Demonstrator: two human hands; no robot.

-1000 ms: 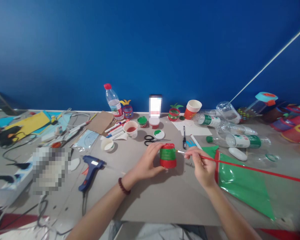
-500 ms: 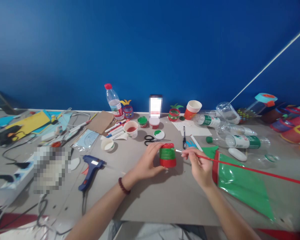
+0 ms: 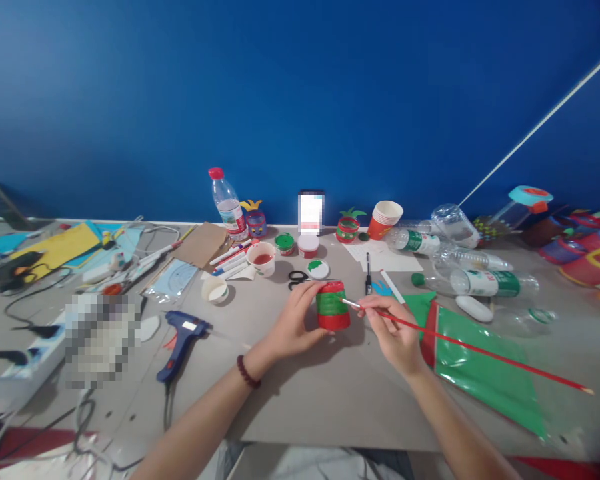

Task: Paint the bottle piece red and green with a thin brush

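Note:
My left hand [image 3: 296,323] is wrapped round a small red and green painted cup [image 3: 333,305] that stands upside down on the grey board [image 3: 330,393]. The cup is tipped slightly toward me. My right hand [image 3: 394,328] pinches a long red paintbrush [image 3: 480,349], and the brush tip touches the cup's green band on its right side. The handle runs out to the right over a green plastic sheet [image 3: 480,370].
Behind the cup lie scissors [image 3: 298,279], a white cup of red paint [image 3: 261,258], paint pots [image 3: 284,243] and a green-smeared lid [image 3: 318,268]. A blue glue gun [image 3: 181,333] lies to the left among cables. Plastic bottles [image 3: 480,282] and stacked red cups [image 3: 385,219] sit at the right.
The cup has been tilted and shifted a little to the left and back. The brush tip has followed it, and the handle end has swung down toward me.

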